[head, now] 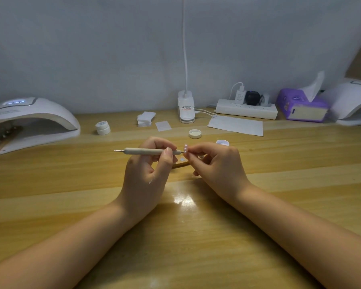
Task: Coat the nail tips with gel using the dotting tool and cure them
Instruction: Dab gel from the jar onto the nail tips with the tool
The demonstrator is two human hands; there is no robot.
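**Tool tip meets nail tip**

Your forearms frame a glossy wooden table (196,236). On its left edge sits a domed white lamp (29,119), display lit. Your left hand (146,174) pinches the tool (148,151) between thumb and fingers; its pale, matte, rod-shaped handle lies level, long axis left to right, metal tip pointing right. That tip touches a small glossy nail tip (186,147), pinched upright by your right hand (219,165).
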